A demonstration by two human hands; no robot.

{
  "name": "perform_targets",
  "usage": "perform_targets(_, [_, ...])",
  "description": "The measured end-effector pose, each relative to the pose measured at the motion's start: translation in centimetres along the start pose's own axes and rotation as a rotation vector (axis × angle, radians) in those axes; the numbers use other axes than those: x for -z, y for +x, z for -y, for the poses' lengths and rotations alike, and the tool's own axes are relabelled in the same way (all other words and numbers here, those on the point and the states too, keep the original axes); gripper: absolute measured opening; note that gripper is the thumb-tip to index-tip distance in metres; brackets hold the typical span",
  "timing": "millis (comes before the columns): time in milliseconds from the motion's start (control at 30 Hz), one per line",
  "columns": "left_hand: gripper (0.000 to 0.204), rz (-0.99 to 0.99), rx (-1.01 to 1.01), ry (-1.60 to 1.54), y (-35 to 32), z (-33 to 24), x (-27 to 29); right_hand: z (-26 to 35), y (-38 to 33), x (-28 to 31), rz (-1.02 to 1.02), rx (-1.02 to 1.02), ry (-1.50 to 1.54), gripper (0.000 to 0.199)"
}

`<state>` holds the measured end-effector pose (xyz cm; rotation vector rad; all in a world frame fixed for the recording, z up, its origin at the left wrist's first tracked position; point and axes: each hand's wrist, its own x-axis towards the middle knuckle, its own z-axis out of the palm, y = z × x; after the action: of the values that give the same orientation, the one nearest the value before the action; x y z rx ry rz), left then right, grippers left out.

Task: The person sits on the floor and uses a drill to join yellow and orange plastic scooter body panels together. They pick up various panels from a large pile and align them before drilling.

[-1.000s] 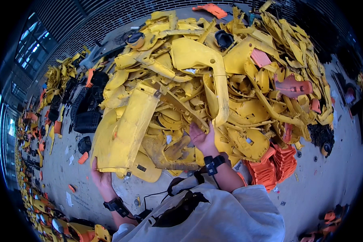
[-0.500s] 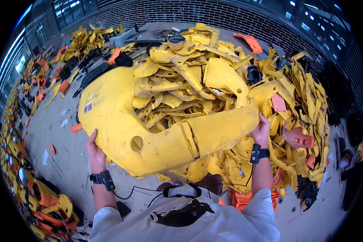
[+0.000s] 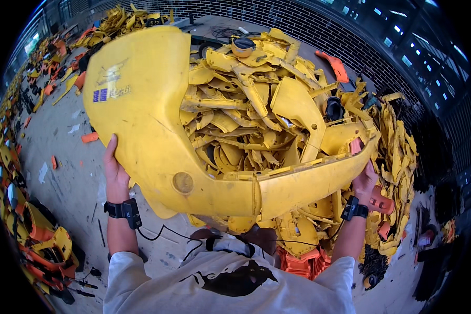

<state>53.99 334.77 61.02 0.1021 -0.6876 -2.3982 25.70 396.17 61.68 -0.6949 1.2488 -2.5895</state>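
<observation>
I hold a large curved yellow plastic body panel (image 3: pixel 157 125) raised in front of me. It has a small sticker on its broad left part and a round recess near the bend. My left hand (image 3: pixel 115 170) grips the panel's broad left edge. My right hand (image 3: pixel 365 180) grips the narrow right end. Both wrists carry black bands. Behind the panel rises a big heap of broken yellow plastic parts (image 3: pixel 256 99).
Orange plastic pieces (image 3: pixel 303 261) lie at the heap's foot near my right arm. More yellow and orange parts (image 3: pixel 42 246) line the concrete floor on the left. A brick wall (image 3: pixel 319 31) runs behind the heap. A black cable trails on the floor by my feet.
The yellow panel has been lifted out of the heap and raised higher and closer to the camera, with both hands staying on its two ends. My view has swung to the right.
</observation>
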Motion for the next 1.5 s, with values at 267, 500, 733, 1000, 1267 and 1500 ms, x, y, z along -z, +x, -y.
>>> perform_targets(267, [0.048, 0.042, -0.246, 0.013, -1.0, -2.1, 0.6, 4.9, -2.4, -0.6, -0.042, 0.119, -0.256, 0.071])
perform_targets(500, [0.043, 0.015, -0.27, 0.003, -1.7, -3.2, -0.2, 5.0, -4.7, -3.7, -0.086, 0.109, -0.402, 0.067])
perform_targets(733, [0.041, -0.146, 0.041, 0.109, -0.3, -2.0, -2.0, 2.5, -3.6, -3.0, -0.133, -0.113, -0.374, 0.058])
perform_targets(1000, [0.043, -0.215, 0.293, -0.026, 2.4, -0.1, 3.4, -0.9, -2.5, -6.6, -0.398, -0.173, -0.103, 0.055])
perform_targets(1267, [0.041, -0.248, 0.363, -0.085, 2.0, 0.6, 5.0, 3.2, 0.3, -10.7, -0.425, -0.218, -0.296, 0.036])
perform_targets(1500, [0.039, -0.291, 0.519, -0.186, 2.8, 0.8, 9.0, 7.6, 4.9, -14.3, -0.434, -0.209, -0.437, 0.012])
